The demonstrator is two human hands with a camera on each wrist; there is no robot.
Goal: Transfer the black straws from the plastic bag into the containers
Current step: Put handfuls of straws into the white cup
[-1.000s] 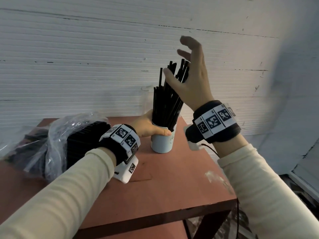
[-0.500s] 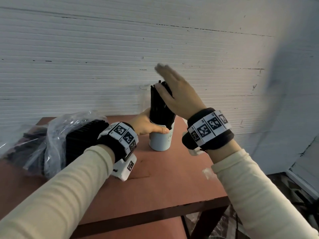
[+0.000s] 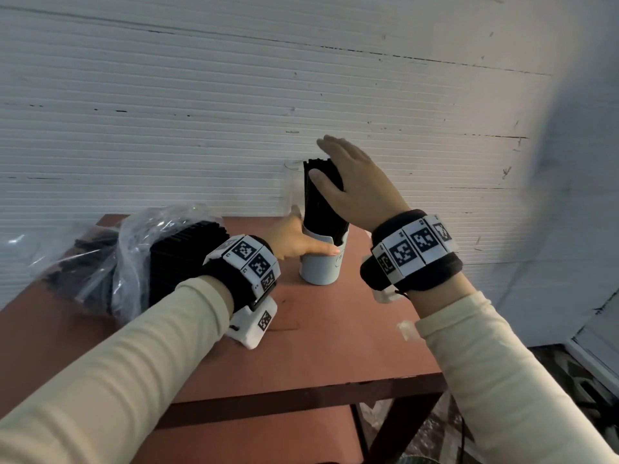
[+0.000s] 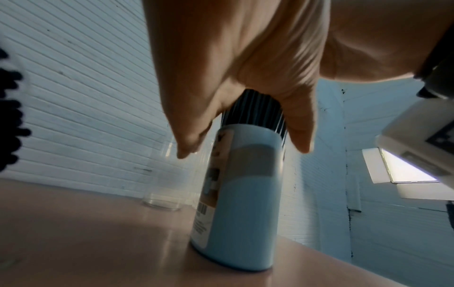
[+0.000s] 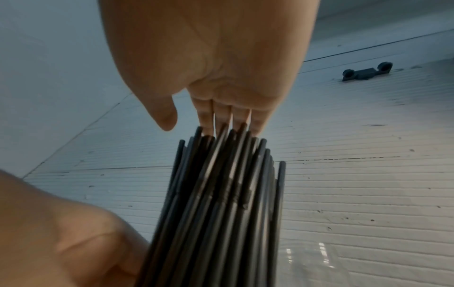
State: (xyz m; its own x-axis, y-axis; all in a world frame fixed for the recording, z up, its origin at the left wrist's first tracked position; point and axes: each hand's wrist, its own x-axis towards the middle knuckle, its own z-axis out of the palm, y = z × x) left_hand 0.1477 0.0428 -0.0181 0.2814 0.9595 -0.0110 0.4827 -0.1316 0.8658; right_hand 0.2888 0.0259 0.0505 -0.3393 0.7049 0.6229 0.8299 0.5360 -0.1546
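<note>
A pale blue cup (image 3: 320, 266) stands on the reddish table (image 3: 335, 343) and holds a tight bundle of black straws (image 3: 320, 202). My left hand (image 3: 294, 241) grips the cup near its rim, thumb across the front; the left wrist view shows the fingers around the cup (image 4: 243, 194) below the straws (image 4: 255, 110). My right hand (image 3: 355, 182) lies flat with straight fingers on the straw tops; in the right wrist view its fingertips (image 5: 228, 120) touch the straws (image 5: 221, 194). A clear plastic bag (image 3: 134, 256) with more black straws lies at the left.
A clear empty container (image 4: 164, 194) stands behind the cup against the white ribbed wall (image 3: 234, 95). The table's front edge (image 3: 301, 396) is near me and its right edge drops to the floor. A window (image 4: 403, 169) is at the right.
My right hand came down from above the splayed straws and pressed them level into the cup. The left hand has kept its grip on the cup.
</note>
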